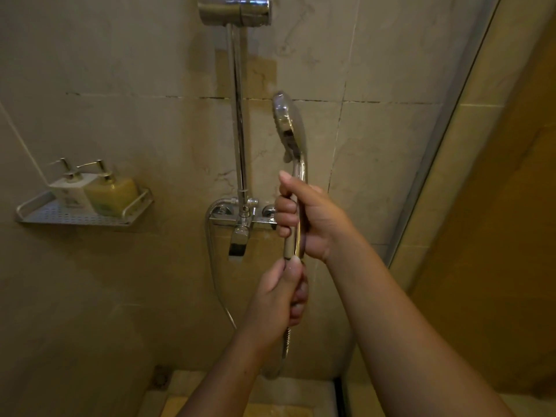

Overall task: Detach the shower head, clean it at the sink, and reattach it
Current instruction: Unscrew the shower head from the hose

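Observation:
A chrome shower head [288, 127] stands upright in front of the tiled wall, off its holder [234, 10] at the top of the riser rail [237, 121]. My right hand [307, 218] grips its handle, thumb pointing up. Just below, my left hand [279, 293] holds the joint where the metal hose [285, 344] meets the handle's lower end. The joint itself is hidden by my fingers. The hose loops down and back up to the mixer tap [240, 218].
A perforated metal shelf [75, 213] on the left wall carries two pump bottles [93, 188]. A glass partition edge [436, 164] runs along the right. A floor drain [161, 377] lies low on the left.

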Tool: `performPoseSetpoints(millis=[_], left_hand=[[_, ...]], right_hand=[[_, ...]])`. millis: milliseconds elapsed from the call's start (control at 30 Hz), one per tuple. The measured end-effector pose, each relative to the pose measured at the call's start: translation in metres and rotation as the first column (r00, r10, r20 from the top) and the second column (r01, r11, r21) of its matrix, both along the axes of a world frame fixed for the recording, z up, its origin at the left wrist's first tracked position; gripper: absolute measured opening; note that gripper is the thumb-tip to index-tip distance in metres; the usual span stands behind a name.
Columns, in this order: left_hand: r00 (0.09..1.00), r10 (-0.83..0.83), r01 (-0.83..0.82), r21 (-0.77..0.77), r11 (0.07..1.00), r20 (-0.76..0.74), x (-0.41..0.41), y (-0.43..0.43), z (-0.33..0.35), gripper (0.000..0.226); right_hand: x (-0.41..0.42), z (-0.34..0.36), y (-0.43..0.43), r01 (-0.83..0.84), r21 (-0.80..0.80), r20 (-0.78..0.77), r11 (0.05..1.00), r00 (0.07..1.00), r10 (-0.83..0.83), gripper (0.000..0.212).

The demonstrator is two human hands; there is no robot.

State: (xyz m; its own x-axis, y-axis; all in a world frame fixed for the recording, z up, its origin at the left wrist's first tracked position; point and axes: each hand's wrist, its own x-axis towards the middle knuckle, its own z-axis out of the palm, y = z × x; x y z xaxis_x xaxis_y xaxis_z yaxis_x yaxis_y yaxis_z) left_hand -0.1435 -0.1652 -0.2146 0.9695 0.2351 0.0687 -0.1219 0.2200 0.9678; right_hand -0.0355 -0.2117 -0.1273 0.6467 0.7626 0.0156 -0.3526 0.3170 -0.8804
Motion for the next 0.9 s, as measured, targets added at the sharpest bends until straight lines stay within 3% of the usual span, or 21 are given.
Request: performPoseSetpoints(millis=[100,267,433,600,767,900], left_hand=[[1.000,0.015,-0.016,0.037,0.999,0.018,0.001,0.006,0.004,0.033],[0.995,0.102,-0.103,0.119,0.988,0.014,0.003,0.011,0.006,0.038],[0.989,0.147,-0.142,0.150,0.978,-0.022,0.004,0.010,0.002,0.030],[0.991,0.128,-0.118,0.186,0.975,-0.042,0.005,0.005,0.004,0.029],[0.997,0.081,-0.079,0.103,0.992,-0.006,0.008,0.002,0.015,0.033],[0.999,0.018,-0.017,-0.006,1.000,0.027,0.012,0.001,0.022,0.035]], right_hand=[[0.005,0.003,0.002,-0.073,0.036,0.017,0.997,0.997,0.072,0.026],[0.000,0.006,0.009,0.151,-0.069,0.090,0.986,0.985,-0.145,0.026],[-0.002,-0.001,0.009,0.346,-0.296,0.316,0.890,0.915,-0.251,0.017],[-0.006,0.000,0.015,0.414,-0.212,0.304,0.885,0.889,-0.343,0.015],[0.005,0.012,0.015,0.292,-0.104,0.142,0.951,0.951,-0.276,0.025],[0.015,0.020,0.012,0.071,0.032,-0.016,0.997,0.997,-0.071,0.028]])
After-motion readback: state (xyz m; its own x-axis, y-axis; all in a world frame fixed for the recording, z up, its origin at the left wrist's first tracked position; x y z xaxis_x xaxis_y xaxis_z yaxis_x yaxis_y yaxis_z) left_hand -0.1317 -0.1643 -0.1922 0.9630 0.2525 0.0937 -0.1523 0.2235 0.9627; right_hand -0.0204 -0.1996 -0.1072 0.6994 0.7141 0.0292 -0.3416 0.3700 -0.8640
